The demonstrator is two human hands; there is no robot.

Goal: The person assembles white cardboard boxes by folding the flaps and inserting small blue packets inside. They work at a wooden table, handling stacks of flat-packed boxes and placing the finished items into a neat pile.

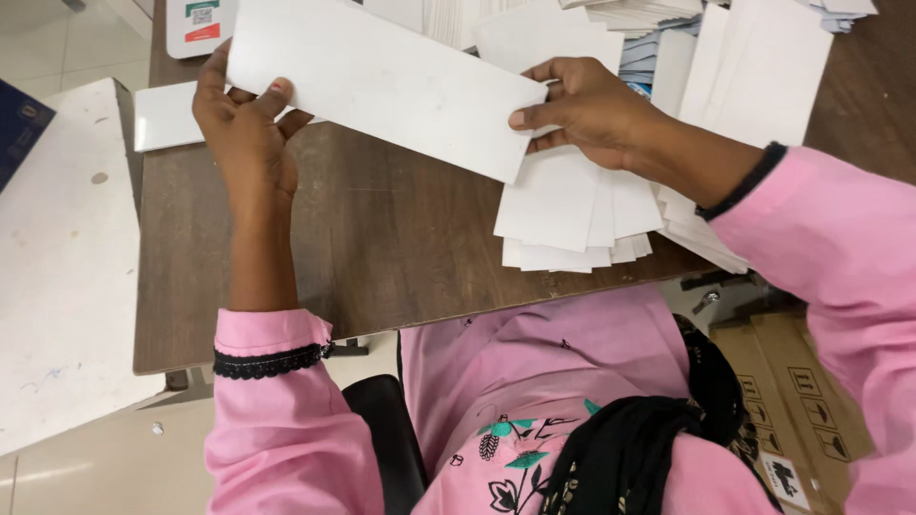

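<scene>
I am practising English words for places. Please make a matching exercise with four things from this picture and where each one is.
1. long white card
2. left hand
3. pile of white cards
4. cardboard box

a. below the table edge, lower right
b. on the brown table, under the right hand
c. held between both hands
d. gripping the card's left end

Pairs: 1-c, 2-d, 3-b, 4-a

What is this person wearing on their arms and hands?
Both arms are in loose pink sleeves. The left sleeve's cuff is edged with black lace trim; the right sleeve's cuff has a narrow black edge. The left hand and right hand are bare, with no gloves.
</scene>
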